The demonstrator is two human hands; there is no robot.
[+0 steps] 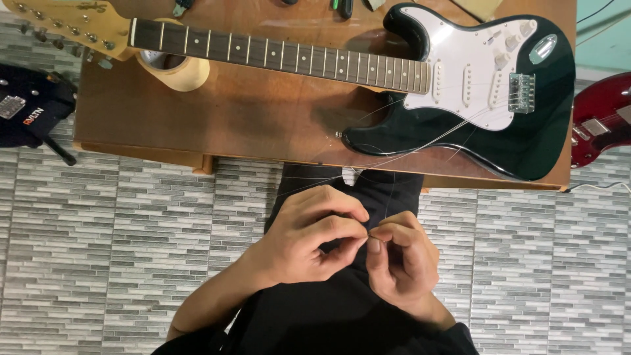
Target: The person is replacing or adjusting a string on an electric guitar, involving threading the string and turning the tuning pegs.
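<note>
Head view looks down on a thin guitar string, pinched at its end between the fingertips of both hands above the person's dark lap. Left hand is closed on it with thumb and forefinger; right hand is closed on it just beside, fingertips touching. From there the string runs up to the black electric guitar with a white pickguard, lying flat on the wooden table. A roll of tape sits under the guitar's neck. A red guitar lies at the right edge, over the grey tiled floor.
</note>
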